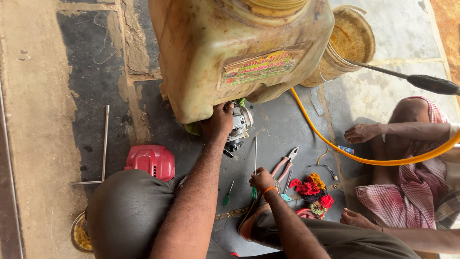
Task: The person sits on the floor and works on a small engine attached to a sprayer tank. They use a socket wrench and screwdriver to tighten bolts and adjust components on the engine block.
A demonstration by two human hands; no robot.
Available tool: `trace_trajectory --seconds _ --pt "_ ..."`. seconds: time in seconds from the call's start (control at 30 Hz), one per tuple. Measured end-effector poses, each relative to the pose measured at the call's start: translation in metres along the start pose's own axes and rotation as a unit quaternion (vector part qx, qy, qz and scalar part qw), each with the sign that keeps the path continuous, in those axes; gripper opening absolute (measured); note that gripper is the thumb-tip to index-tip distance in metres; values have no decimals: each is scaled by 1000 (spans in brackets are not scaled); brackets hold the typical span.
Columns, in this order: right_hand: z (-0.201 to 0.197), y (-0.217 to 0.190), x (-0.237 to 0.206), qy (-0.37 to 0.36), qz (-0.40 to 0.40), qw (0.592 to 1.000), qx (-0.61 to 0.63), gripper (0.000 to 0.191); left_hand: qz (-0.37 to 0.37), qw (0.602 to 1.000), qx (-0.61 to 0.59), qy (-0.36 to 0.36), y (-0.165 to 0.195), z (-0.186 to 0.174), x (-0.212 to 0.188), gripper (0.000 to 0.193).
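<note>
Much of the work is out of sight. The big yellowish tank [230, 52] runs off the top of the view, and its underside covers most of the small engine [238, 125] below it; only a silvery, black-edged part shows past the person's left hand [218, 122]. That hand is curled against the tank's lower edge beside the engine, fingers tucked under, so I cannot tell what they grip. The right hand [262, 180] is closed around the green handle of a long screwdriver [255, 160]; the handle is nearly all hidden in the fist. A co-worker sits at the right, largely cut off, with one hand [362, 133] and part of a checked cloth [407, 192] in view.

The floor [91, 86] is rough grey stone slabs with sandy joints and a pale dusty band along the left. On it lie a red plastic cover [151, 161], a metal T-bar wrench [103, 148], a small green screwdriver [228, 193], red-handled pliers [285, 164] and a bundle of coloured yarn [314, 189]. An orange hose [345, 151] curves across to the right, and a dirty round bucket [347, 43] stands behind the tank.

The long screwdriver stands just right of the engine, apart from it. Its thin shaft runs nearly straight away from the person, tip towards the tank and handle towards the knees.
</note>
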State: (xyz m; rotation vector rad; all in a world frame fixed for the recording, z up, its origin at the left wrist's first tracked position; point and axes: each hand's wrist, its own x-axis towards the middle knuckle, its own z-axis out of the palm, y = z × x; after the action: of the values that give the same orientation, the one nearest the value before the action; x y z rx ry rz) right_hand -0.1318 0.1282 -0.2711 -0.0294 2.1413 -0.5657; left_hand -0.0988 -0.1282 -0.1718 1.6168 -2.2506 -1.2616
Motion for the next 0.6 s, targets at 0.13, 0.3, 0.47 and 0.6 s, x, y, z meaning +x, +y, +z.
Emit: trace_trajectory --seconds 0.13,0.3,0.47,0.6 --pt "4 -11 -9 40 -76 966 -244 33 0 1000 11 13 -1 1 -1 45" --pt "-23 -78 -15 209 -226 951 -29 33 21 999 -7 29 -6 5 2 44" --pt "-22 -170 -14 273 -413 868 -32 31 61 988 -16 141 -16 18 -11 55" --pt "3 -214 -4 287 -419 853 -123 37 57 972 -36 225 -34 17 -28 62"
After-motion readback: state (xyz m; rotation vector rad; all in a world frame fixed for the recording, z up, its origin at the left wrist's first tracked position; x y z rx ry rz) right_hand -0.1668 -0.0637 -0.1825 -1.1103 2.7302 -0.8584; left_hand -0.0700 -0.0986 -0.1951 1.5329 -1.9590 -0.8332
